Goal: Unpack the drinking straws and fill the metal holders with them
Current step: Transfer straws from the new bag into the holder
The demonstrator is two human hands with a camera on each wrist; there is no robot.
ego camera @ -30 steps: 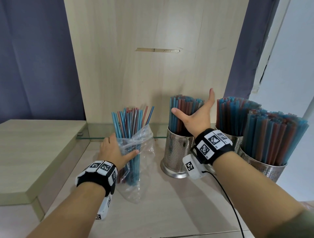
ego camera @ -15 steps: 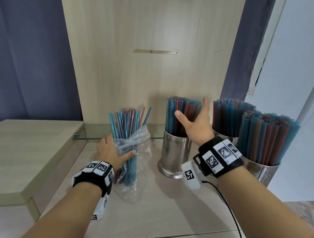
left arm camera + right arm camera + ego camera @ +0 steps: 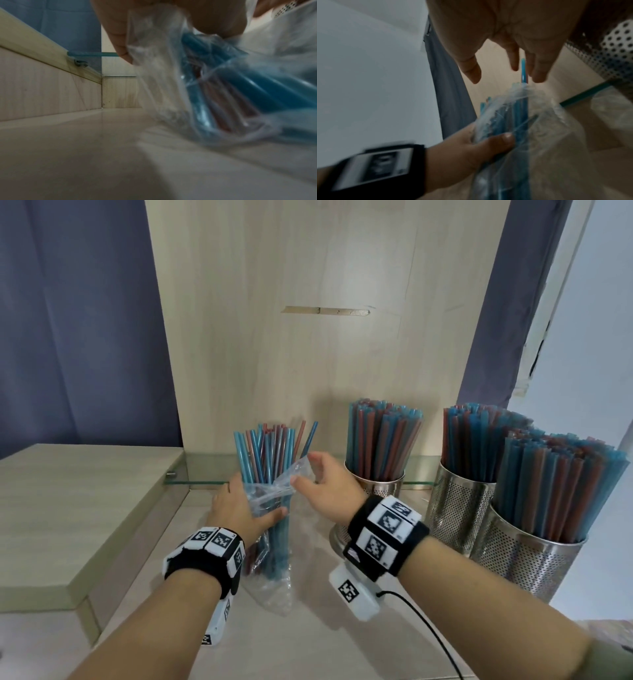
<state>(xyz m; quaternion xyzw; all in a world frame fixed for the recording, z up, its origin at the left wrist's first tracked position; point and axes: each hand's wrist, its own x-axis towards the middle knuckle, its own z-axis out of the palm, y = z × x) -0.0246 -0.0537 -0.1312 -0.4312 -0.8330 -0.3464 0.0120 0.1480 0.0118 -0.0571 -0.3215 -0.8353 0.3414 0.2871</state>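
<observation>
A clear plastic bag (image 3: 274,577) of blue and red straws (image 3: 270,453) stands upright on the wooden counter, left of centre. My left hand (image 3: 257,503) grips the bag at mid-height, thumb (image 3: 506,136) across its front. My right hand (image 3: 310,474) hovers at the bag's open top flap, fingers (image 3: 537,75) straight and spread, holding nothing. Three perforated metal holders stand to the right, each packed with straws: the nearest-left holder (image 3: 376,489), the middle holder (image 3: 459,508) and the front-right holder (image 3: 527,563). The left wrist view shows the bag (image 3: 171,94) blurred under my fingers.
A raised wooden ledge (image 3: 68,508) lies to the left, joined to the back panel by a glass shelf (image 3: 205,470). A tall wooden panel (image 3: 325,337) stands behind everything. A black cable (image 3: 428,631) trails from my right wrist across the counter.
My right hand has left the straws in the nearest-left holder and moved left and down to the top of the bag. My left hand keeps its grip on the bag.
</observation>
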